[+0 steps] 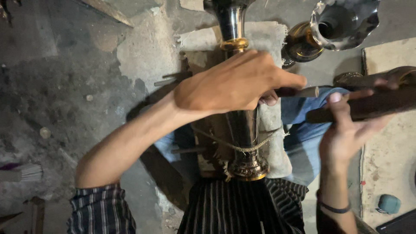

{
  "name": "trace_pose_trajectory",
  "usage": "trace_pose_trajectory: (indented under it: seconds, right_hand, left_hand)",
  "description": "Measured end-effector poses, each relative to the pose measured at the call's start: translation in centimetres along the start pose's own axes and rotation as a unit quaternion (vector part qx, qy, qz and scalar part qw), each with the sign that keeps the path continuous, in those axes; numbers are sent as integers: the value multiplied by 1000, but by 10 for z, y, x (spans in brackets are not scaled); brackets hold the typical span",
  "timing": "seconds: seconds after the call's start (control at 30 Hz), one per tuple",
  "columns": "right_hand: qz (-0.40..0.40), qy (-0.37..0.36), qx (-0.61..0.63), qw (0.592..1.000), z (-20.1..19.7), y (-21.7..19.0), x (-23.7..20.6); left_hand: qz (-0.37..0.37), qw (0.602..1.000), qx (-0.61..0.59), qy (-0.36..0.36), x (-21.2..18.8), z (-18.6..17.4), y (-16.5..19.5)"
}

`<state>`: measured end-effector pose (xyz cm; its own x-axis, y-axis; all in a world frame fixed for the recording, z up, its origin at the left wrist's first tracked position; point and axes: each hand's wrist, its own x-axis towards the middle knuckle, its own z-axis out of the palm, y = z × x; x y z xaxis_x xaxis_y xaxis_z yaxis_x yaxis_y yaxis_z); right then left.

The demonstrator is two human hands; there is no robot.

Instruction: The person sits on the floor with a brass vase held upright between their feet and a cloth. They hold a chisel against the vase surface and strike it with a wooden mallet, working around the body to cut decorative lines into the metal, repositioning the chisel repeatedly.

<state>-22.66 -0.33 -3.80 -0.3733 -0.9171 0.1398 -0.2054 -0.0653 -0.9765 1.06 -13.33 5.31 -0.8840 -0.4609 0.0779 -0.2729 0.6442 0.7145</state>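
While left hand grips shiny metal vase, right hand holds dark rod.

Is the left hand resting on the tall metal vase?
Yes, the left hand lies over the upper part of the tall metal vase, covering its body.

Floor left open; metal vase & stick crowd right.

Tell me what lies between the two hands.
In the head view, a thin rod-like tool spans from the left hand toward the right hand, over blue cloth.
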Motion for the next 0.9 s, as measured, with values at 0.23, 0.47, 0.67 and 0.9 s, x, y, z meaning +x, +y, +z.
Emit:
trace_pose_trajectory:
  seconds: [0.23,0.47,0.67,0.9]
  right_hand:
    - [-91,15,-91,992,2,49,-40]
    - [3,109,28,994,-1,82,-50]
    - [93,30,-61,993,-4,109,-35]
    - [-52,-134,-83,986,-4,41,49]
  left_hand:
    - [28,998,26,-58,7,-9,5]
    - [42,983,-50,172,-32,-10,8]
    - [-137,905,-170,366,-68,36,30]
    - [-154,849,-112,493,-55,66,40]
